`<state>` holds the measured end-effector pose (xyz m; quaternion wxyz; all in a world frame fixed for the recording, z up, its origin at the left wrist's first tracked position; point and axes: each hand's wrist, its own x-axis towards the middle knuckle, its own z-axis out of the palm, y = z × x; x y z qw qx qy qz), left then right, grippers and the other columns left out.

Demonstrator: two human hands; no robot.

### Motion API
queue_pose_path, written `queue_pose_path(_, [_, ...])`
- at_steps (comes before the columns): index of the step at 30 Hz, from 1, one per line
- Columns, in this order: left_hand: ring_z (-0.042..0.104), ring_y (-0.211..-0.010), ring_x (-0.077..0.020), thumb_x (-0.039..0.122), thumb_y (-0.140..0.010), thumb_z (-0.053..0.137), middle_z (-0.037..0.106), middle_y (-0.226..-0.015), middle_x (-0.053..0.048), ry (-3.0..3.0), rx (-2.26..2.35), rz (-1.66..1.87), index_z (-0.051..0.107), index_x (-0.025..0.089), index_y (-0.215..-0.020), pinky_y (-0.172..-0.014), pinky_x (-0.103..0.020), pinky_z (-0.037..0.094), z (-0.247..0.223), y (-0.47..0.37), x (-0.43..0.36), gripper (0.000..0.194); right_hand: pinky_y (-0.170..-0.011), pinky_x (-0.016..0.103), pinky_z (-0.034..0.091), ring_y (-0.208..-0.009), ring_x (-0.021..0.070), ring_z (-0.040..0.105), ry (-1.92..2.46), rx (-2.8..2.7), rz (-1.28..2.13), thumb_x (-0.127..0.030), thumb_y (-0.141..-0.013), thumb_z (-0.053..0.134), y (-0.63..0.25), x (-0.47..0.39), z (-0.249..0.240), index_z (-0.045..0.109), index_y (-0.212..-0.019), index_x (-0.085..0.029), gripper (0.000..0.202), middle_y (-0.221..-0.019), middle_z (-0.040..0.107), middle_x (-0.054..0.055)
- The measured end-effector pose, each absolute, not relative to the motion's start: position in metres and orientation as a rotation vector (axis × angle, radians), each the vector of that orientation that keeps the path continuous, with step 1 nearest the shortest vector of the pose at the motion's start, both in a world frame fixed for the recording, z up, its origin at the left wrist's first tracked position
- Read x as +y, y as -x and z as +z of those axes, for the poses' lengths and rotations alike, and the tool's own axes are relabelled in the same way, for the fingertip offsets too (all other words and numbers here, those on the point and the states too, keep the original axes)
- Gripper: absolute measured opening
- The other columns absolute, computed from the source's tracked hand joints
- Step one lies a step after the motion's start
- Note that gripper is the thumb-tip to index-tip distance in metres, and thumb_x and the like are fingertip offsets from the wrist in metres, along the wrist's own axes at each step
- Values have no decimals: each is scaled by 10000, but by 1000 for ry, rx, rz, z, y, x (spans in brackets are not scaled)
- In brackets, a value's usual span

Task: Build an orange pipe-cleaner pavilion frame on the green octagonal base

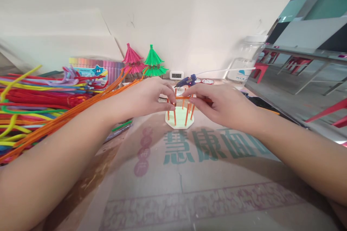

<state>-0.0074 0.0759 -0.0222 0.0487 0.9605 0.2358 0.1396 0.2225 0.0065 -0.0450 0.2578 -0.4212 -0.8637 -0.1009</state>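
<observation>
We see fuzzy pipe cleaners [35, 104] piled left, left hand [148, 97] and right hand [219, 104] fingers pinching a thin orange stick [182, 97] atop upright orange posts [187, 113] on a pale octagonal base [179, 122], mid cardboard surface [189, 187].

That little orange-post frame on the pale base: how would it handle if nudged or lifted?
Probably very light: the orange-post frame is only thin sticks on a small flat base. Likely fragile, since the posts are slender and lean a little. It may slide on the cardboard rather than tip, as the base is wide for its height. Both hands, left hand and right hand, pinch its top piece.
</observation>
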Motion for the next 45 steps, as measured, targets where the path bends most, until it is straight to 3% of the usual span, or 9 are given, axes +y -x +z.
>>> queue_pose_path(5, [624, -1001, -212, 368, -880, 671, 724, -1035, -29, -2981, 759, 454, 788, 225, -884, -957, -355, 428, -24, 3, 73, 185, -566, 268, 329, -582, 127, 557, 1139, -2378, -243, -244, -994, 462, -222, 9, -48, 692, -1157, -225, 283, -820, 731, 10])
queue_pose_path(10, [622, -1004, -231, 317, -878, 673, 721, -1068, -47, -2939, 790, 450, 798, 237, -883, -930, -375, 450, -27, 1, 71, 149, -534, 264, 280, -502, 110, 480, 1134, -2391, -243, -247, -992, 474, -223, 12, -52, 704, -1147, -230, 278, -756, 716, -8])
queue_pose_path(25, [627, -1024, -226, 288, -890, 648, 727, -1061, -41, -2975, 754, 450, 792, 239, -926, -979, -390, 439, -25, 3, 72, 156, -569, 253, 319, -540, 118, 520, 1133, -2402, -210, -202, -971, 485, -221, 11, -52, 722, -1123, -232, 283, -781, 730, 0])
queue_pose_path(31, [636, -1010, -217, 363, -963, 518, 726, -1036, -78, -2924, 709, 531, 778, 194, -913, -880, -344, 480, -22, 5, 73, 314, -575, 255, 331, -568, 127, 550, 1138, -2402, -226, -203, -963, 484, -221, 11, -52, 725, -1067, -219, 263, -794, 742, 10])
queue_pose_path(36, [634, -1012, -209, 317, -944, 542, 712, -1046, -74, -2866, 734, 499, 762, 193, -911, -878, -339, 485, -24, 2, 71, 256, -550, 256, 325, -498, 118, 512, 1123, -2388, -220, -204, -969, 489, -222, 11, -52, 721, -1132, -229, 285, -752, 734, -3])
queue_pose_path(45, [617, -982, -203, 345, -931, 557, 691, -1012, -59, -2853, 716, 496, 763, 201, -895, -838, -315, 469, -23, 3, 74, 254, -572, 265, 333, -573, 144, 593, 1181, -2393, -285, -212, -955, 515, -221, 9, -50, 720, -1143, -241, 279, -799, 760, 4])
